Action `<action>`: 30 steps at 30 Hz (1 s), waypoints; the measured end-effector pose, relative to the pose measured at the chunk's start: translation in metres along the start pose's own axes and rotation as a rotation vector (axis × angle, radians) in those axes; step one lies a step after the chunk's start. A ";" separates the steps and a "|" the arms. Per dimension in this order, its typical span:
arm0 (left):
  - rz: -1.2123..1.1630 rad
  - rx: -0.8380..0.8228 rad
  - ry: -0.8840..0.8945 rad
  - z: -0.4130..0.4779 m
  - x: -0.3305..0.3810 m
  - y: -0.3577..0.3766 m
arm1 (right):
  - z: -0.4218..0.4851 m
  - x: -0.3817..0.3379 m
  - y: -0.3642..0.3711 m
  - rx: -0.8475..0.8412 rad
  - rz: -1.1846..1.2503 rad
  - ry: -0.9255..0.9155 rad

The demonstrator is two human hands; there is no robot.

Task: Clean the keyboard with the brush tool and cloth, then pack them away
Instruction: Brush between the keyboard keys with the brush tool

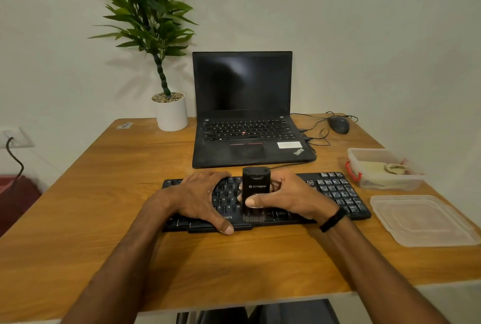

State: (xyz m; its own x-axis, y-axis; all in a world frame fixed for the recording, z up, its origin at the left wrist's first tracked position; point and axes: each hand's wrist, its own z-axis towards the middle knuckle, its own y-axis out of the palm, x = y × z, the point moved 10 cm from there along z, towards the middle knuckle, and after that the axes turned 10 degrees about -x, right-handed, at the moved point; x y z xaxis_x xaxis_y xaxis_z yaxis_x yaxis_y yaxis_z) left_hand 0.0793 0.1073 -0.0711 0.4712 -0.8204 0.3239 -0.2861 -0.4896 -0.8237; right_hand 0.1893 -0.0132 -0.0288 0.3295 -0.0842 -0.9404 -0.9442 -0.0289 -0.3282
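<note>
The brush (pixel 255 188) stands upright on the keyboard (pixel 335 191), bristles (pixel 253 217) down on the bottom row near the middle. The right grip (pixel 291 198) is clenched round its black body, thumb across the near face. The left grip (pixel 200 193) lies released and flat over the left keys, thumb at the front edge, steadying the board on the worktop (pixel 104 193).

To brush well, I judge short strokes along each row work best, with light pressure so the bristles reach between keys, sweeping dust toward 1 edge. The left grip should shift aside to uncover its keys.

The cloth (pixel 385 169) waits in the open box (pixel 390 185) at right, with the lid (pixel 421 219) just beside it.
</note>
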 end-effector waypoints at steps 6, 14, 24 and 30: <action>0.003 0.011 0.001 0.001 -0.003 -0.001 | 0.000 -0.007 -0.013 0.135 -0.162 -0.056; -0.011 0.010 0.000 -0.001 -0.001 -0.001 | -0.003 -0.013 -0.020 0.232 -0.177 -0.094; -0.007 -0.003 0.001 0.000 -0.001 0.001 | -0.005 -0.005 -0.009 0.074 -0.016 -0.049; -0.012 0.007 0.001 -0.001 0.000 -0.002 | -0.006 -0.010 -0.034 0.312 -0.164 -0.082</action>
State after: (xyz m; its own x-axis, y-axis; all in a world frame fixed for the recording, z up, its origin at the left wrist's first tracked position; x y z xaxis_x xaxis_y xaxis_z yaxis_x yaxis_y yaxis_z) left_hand 0.0788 0.1082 -0.0687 0.4736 -0.8149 0.3341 -0.2745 -0.4970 -0.8232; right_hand 0.2177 -0.0177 -0.0079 0.4877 -0.0231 -0.8727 -0.8372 0.2712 -0.4750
